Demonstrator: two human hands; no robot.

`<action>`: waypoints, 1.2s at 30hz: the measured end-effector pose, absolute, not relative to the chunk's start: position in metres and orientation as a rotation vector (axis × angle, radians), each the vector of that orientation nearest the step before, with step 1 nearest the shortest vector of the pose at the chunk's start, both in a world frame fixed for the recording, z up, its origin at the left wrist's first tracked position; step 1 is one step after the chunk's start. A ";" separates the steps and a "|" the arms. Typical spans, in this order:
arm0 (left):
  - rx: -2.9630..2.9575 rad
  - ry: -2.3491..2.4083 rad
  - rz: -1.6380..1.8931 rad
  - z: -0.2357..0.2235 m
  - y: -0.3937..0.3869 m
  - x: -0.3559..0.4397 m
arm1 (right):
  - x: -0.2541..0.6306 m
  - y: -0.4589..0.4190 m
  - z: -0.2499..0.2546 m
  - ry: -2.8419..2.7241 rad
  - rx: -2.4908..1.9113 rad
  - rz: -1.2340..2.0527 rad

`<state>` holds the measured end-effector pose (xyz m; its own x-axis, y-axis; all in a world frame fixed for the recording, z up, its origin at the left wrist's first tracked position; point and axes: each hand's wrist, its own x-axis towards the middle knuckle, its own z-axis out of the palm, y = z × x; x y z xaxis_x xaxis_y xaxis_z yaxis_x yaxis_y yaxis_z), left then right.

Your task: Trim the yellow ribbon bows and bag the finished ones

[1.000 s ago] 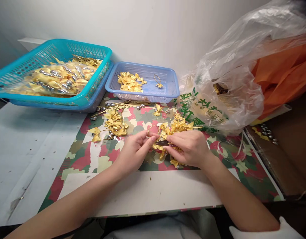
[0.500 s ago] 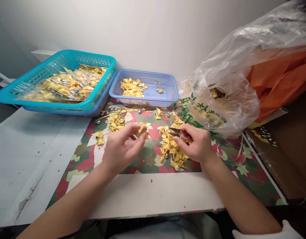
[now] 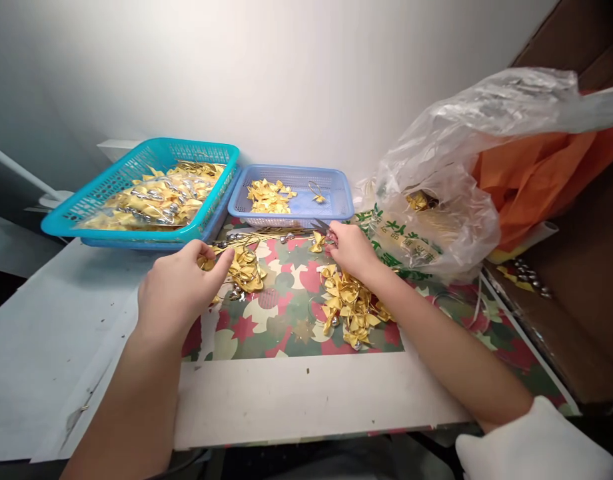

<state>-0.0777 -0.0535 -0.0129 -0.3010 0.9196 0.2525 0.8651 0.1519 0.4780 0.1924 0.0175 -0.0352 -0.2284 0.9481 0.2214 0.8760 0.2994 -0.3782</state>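
Observation:
My right hand (image 3: 354, 248) is closed around small scissors (image 3: 324, 230) with dark blades and reddish handles, which point left in front of the blue basket. Just under the blades lies a single gold ribbon bow (image 3: 317, 243). My left hand (image 3: 174, 287) has thumb and index finger apart at the left edge of a pile of gold bows (image 3: 246, 270) with wire loops and silver bells. Some bows show behind its fingers; whether it touches them I cannot tell. A larger heap of gold bows (image 3: 354, 303) lies below my right wrist.
A teal basket (image 3: 221, 193) with bagged bows and silver bells stands at back left. A blue basket (image 3: 331, 210) holds loose bows and one looped bow. Gold wire stems (image 3: 266, 235) lie before it. On the right are a clear plastic bag (image 3: 451, 227) and a cardboard box (image 3: 566, 333).
My left hand has moved left, from the middle to the left pile, and the bow it held is out of its fingers. My right hand with the scissors has moved away from me.

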 end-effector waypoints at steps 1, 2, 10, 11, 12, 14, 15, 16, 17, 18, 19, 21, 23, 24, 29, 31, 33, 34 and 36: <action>1.846 2.250 0.898 -0.015 -0.053 -0.080 | 0.192 0.019 -0.036 -2.187 -1.618 0.253; 1.896 2.198 0.945 -0.017 -0.053 -0.082 | 0.192 0.020 -0.036 -2.195 -1.587 0.263; 1.897 1.856 1.352 -0.008 -0.079 -0.031 | 0.199 -0.005 -0.018 -2.093 -1.146 0.324; 1.809 1.700 1.283 -0.009 -0.084 -0.019 | 0.199 -0.013 -0.015 -2.076 -1.109 0.322; 1.677 1.519 1.155 -0.012 -0.087 -0.009 | 0.199 -0.021 -0.013 -2.054 -1.074 0.319; 1.324 1.240 0.972 -0.021 -0.090 0.009 | 0.199 -0.036 -0.012 -2.008 -0.989 0.334; 1.155 1.144 0.927 -0.026 -0.090 0.015 | 0.199 -0.043 -0.014 -1.991 -0.942 0.358; 1.018 1.073 0.911 -0.031 -0.090 0.019 | 0.199 -0.050 -0.016 -1.980 -0.896 0.389; 0.921 1.025 0.913 -0.035 -0.088 0.022 | 0.199 -0.056 -0.019 -1.975 -0.856 0.422; 0.867 0.993 0.926 -0.038 -0.087 0.024 | 0.200 -0.061 -0.022 -1.973 -0.828 0.449; 0.849 0.975 0.934 -0.041 -0.086 0.025 | 0.200 -0.066 -0.025 -1.968 -0.811 0.473; 0.860 0.964 0.940 -0.043 -0.085 0.025 | 0.202 -0.072 -0.031 -1.942 -0.787 0.515; 0.856 0.954 0.937 -0.044 -0.084 0.025 | 0.206 -0.076 -0.036 -1.878 -0.771 0.586; 0.837 0.946 0.940 -0.044 -0.084 0.024 | 0.210 -0.076 -0.037 -1.824 -0.778 0.621; 0.686 0.891 0.918 -0.048 -0.083 0.024 | 0.237 -0.070 -0.040 -1.627 -1.039 0.690; 0.655 0.863 0.909 -0.050 -0.082 0.024 | 0.245 -0.068 -0.038 -1.803 -1.141 0.739; 0.645 0.836 0.905 -0.053 -0.082 0.023 | 0.247 -0.069 -0.034 -2.037 -1.196 0.745; 0.646 0.825 0.900 -0.054 -0.083 0.023 | 0.246 -0.070 -0.032 -2.131 -1.209 0.729; 0.652 0.805 0.881 -0.055 -0.083 0.023 | 0.242 -0.074 -0.030 -2.251 -1.225 0.698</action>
